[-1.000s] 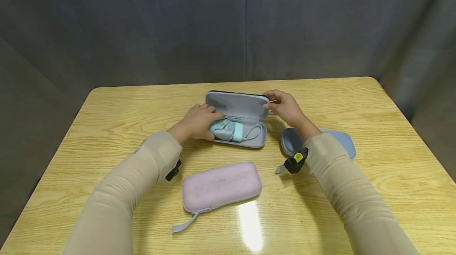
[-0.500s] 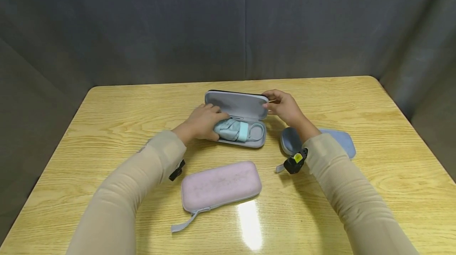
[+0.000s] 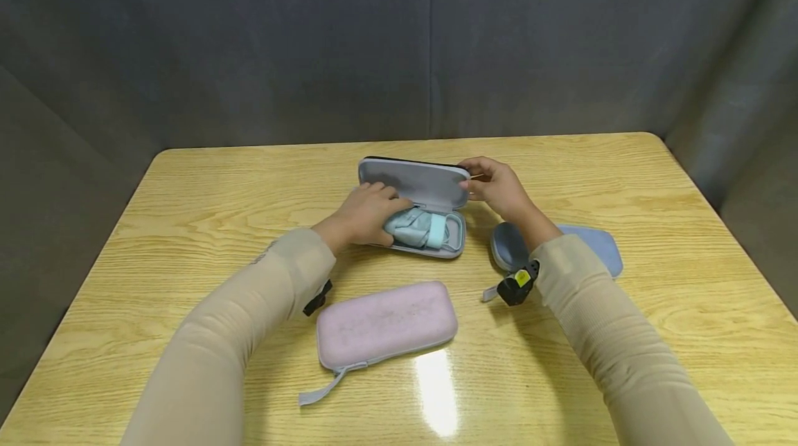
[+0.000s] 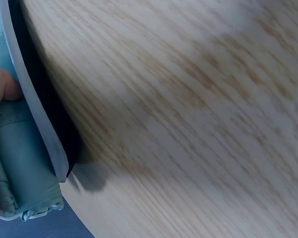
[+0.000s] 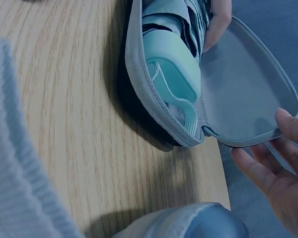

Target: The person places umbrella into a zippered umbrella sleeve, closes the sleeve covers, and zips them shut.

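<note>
A mint-green folding umbrella [image 3: 411, 226] lies in the lower half of an open zip case with a grey lining, its lid [image 3: 416, 183] raised at the back. My left hand [image 3: 369, 215] grips the umbrella's folded canopy from above at the case's left end. In the left wrist view, a finger [image 4: 4, 88] presses along the canopy beside the case rim. My right hand [image 3: 499, 190] holds the lid's right edge between thumb and fingers. The right wrist view shows the umbrella's handle [image 5: 171, 62] and looped wrist strap [image 5: 187, 113] inside the case's right end.
A closed pink zip case [image 3: 386, 327] with a grey pull strap lies nearer the front of the wooden table [image 3: 187, 224]. At right, a blue case [image 3: 589, 246] is partly hidden under the right forearm. A grey curtain [image 3: 312, 51] hangs behind the table.
My left hand has moved right with the umbrella, bringing its handle closer to the case's right end and bunching the strap there. The right hand keeps its hold on the lid.
</note>
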A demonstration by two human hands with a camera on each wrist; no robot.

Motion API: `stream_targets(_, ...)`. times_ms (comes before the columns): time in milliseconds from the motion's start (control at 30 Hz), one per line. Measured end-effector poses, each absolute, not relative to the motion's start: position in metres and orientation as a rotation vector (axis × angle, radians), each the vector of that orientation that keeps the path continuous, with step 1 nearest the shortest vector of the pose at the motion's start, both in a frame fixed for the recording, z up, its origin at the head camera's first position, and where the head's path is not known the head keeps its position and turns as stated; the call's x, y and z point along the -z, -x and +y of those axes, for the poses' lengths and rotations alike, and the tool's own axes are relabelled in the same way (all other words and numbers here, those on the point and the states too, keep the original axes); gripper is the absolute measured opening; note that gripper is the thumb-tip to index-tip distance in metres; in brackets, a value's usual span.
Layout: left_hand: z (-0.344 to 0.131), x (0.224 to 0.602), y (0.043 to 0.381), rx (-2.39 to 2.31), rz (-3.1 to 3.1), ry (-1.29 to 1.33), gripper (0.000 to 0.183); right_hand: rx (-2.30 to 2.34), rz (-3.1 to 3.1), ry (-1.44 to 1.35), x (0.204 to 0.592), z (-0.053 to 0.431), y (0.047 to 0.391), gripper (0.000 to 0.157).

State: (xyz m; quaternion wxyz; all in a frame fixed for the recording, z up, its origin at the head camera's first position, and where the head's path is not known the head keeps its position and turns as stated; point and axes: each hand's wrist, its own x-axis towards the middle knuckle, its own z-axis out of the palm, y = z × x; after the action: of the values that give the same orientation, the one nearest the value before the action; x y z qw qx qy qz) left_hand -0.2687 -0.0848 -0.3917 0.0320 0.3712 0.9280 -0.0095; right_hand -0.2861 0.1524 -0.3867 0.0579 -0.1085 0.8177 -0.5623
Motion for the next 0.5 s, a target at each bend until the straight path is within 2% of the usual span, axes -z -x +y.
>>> stream_targets(500, -0.0787, 0.3937, 0.2671, 0.057, 2.834, -1.152, 0.067, 1.695, 2.483, 0.375, 0.3904, 0.1464, 0.2880, 0.034)
